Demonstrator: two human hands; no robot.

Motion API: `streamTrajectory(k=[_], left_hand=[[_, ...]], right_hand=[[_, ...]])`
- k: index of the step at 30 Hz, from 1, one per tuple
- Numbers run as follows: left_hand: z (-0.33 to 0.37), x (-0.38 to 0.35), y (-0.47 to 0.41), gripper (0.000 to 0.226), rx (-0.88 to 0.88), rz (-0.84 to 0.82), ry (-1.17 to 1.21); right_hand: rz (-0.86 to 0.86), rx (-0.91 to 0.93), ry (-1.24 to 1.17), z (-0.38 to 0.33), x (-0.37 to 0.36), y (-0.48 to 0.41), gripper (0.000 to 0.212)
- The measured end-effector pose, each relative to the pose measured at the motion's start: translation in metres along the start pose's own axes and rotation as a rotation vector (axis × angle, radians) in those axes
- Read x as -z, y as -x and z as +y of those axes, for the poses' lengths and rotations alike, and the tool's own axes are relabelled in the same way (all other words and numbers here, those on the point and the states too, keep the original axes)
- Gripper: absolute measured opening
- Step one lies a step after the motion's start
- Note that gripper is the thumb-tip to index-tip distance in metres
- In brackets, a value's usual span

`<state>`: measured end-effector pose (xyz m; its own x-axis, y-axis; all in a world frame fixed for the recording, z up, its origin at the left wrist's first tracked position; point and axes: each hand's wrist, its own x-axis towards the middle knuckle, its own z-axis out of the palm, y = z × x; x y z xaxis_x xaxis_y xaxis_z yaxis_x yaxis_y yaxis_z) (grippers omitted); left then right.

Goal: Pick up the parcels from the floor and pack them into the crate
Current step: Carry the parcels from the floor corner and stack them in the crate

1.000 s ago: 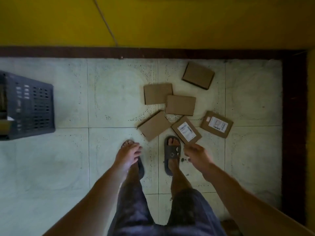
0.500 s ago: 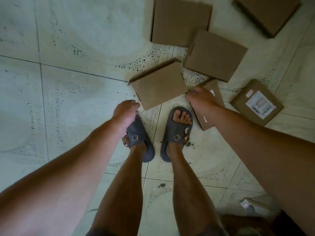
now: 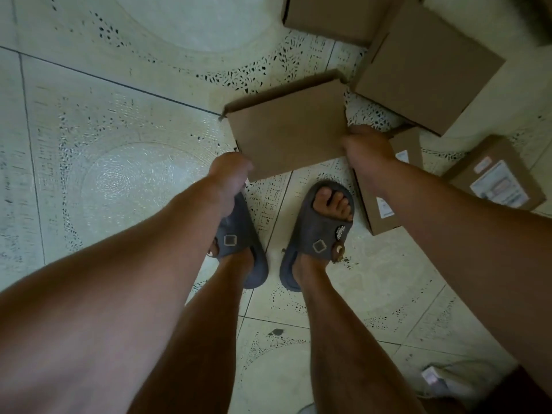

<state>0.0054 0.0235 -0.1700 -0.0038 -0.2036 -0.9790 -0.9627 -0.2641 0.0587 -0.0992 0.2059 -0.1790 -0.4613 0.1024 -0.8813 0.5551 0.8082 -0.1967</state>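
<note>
Solid brown on the plain parcel [image 3: 286, 130] between the left hand [image 3: 228, 171] and the right hand [image 3: 366, 144]. Right of the right hand, the labelled parcel [image 3: 495, 183] is brown with a white sticker. Below both hands are dark grey slides [image 3: 316, 231] on pale greenish floor tiles [image 3: 119, 144] flecked black in rings.

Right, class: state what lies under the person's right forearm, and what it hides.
A flat brown cardboard parcel lies on the pale tiled floor under the right forearm. Its near corner, far edge and scraps of white label show; its middle is covered.

matt cardboard parcel [image 3: 286, 130], glossy floor [image 3: 119, 180] (tiled)
</note>
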Motion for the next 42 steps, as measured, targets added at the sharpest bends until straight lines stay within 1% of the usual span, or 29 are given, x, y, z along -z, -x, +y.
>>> streamTrajectory(k=[1,4,6,8,11,12,13,15,17,22,24,26,29,31,33,34,36,38,42], left_hand=[[0.000,0.003,0.009,0.011,-0.021,0.000,-0.009],[-0.001,0.013,0.043,0.021,-0.049,0.020,0.015],[0.004,0.021,0.074,0.023,-0.082,0.011,0.026],[0.014,0.030,0.119,0.025,-0.146,0.005,0.004],[0.030,0.045,0.191,0.036,-0.275,0.000,0.062],[0.035,0.051,0.215,0.039,-0.304,-0.002,0.077],[0.041,0.058,0.240,0.044,-0.328,0.002,0.078],[0.051,0.073,0.288,0.053,-0.361,0.024,0.072],[0.062,0.087,0.338,0.057,-0.394,0.039,0.100],[0.075,0.122,0.461,0.055,-0.500,0.037,0.165],[0.077,0.139,0.509,0.049,-0.551,0.065,0.182],[0.069,0.158,0.549,0.047,-0.561,0.102,0.207],[0.047,0.190,0.596,0.046,-0.567,0.148,0.236],[0.031,0.214,0.620,0.044,-0.561,0.171,0.271],[0.014,0.236,0.636,0.038,-0.554,0.197,0.326],[0.006,0.248,0.643,0.032,-0.556,0.222,0.364],[-0.008,0.273,0.652,0.027,-0.568,0.277,0.442],[-0.019,0.302,0.659,0.029,-0.573,0.320,0.515],[-0.039,0.371,0.655,0.033,-0.587,0.367,0.632]], right_hand=[[-0.007,-0.003,-0.008,-0.002,0.005,0.007,0.018],[0.014,-0.017,-0.101,-0.008,0.022,0.043,0.018],[0.026,-0.017,-0.183,-0.013,0.034,0.079,0.018],[0.031,-0.019,-0.244,-0.021,0.051,0.122,0.016],[0.066,-0.036,-0.337,-0.038,0.085,0.188,0.013],[0.080,-0.039,-0.358,-0.043,0.097,0.210,0.015],[0.086,-0.037,-0.376,-0.048,0.109,0.233,0.021],[0.091,-0.013,-0.415,-0.059,0.131,0.279,0.024],[0.095,0.042,-0.448,-0.073,0.154,0.324,0.021],[0.068,0.161,-0.471,-0.106,0.204,0.434,0.025],[0.055,0.235,-0.423,-0.120,0.218,0.470,0.028],[0.031,0.281,-0.364,-0.132,0.226,0.504,0.027],[-0.012,0.340,-0.293,-0.153,0.227,0.543,0.023],[-0.051,0.364,-0.310,-0.172,0.222,0.569,0.020],[-0.073,0.375,-0.300,-0.189,0.210,0.590,0.015],[-0.091,0.403,-0.282,-0.198,0.204,0.600,0.012],[-0.123,0.456,-0.243,-0.217,0.188,0.617,0.010],[-0.148,0.517,-0.192,-0.242,0.167,0.631,0.011],[-0.202,0.573,-0.139,-0.300,0.112,0.657,0.012]])
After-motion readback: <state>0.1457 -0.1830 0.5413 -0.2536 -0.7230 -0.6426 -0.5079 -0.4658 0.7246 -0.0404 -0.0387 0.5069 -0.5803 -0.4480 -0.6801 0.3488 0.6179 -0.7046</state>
